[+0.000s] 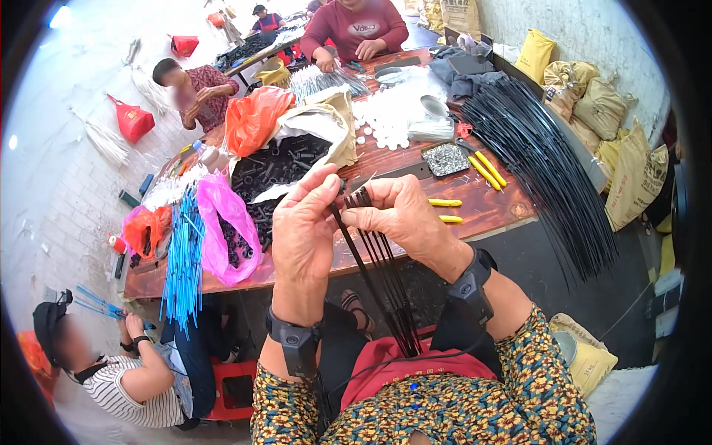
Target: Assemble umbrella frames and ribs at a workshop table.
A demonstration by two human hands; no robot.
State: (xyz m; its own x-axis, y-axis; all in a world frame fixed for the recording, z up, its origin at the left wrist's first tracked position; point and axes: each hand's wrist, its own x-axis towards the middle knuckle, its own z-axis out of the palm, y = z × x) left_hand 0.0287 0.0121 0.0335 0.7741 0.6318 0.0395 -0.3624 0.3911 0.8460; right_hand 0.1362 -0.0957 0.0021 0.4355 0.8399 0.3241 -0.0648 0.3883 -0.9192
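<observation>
My left hand is raised over the near table edge, thumb and fingers pinched at the top of a thin black rod. A small dark piece shows at its fingertips, too small to make out. Close beside it, my right hand grips the upper ends of several more thin black rods between thumb and fingers. These rods hang down side by side toward my lap, their lower ends over a red cloth. Both wrists wear dark strapped devices.
An open sack of black tubular parts lies ahead, with a pink bag and blue rods at left. Yellow-handled pliers, a tray of small metal pieces and a long black rod bundle lie right. Several people work around.
</observation>
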